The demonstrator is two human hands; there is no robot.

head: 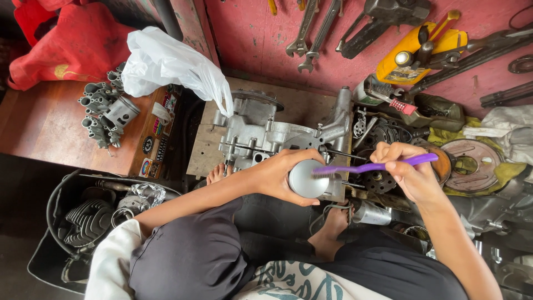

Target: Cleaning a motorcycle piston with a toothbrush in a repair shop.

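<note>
A: We logged the piston (307,179) first — a grey metal cylinder with its flat crown turned up toward the camera, held low in the middle of the view, just in front of the engine case (266,133).

B: Grip noted. The left hand (277,175) was wrapped around the piston's side, fingers curled over the top edge and thumb underneath — a firm grasp.

A: The right hand (408,172) was clenched on the handle of a purple toothbrush (377,165), with the bristle end resting on the crown's rim. Brush and piston touched.

B: Outward from there, we recorded the engine case sitting on a wooden board (202,150), and a bare foot (217,173) beside it at the board's near edge.

A: To the left, a white plastic bag (166,64) lay on the wooden table (50,128), with a cluster of grey cast parts (105,114) just beside it.

B: On the red floor (255,39) beyond the case we marked two spanners (311,33) side by side and a yellow oil can (416,50) among dark tools. A round metal plate (469,161) lay on a yellowish rag to the right.

A: Lower left — a finned cylinder (89,219) in a dark tub.
</note>
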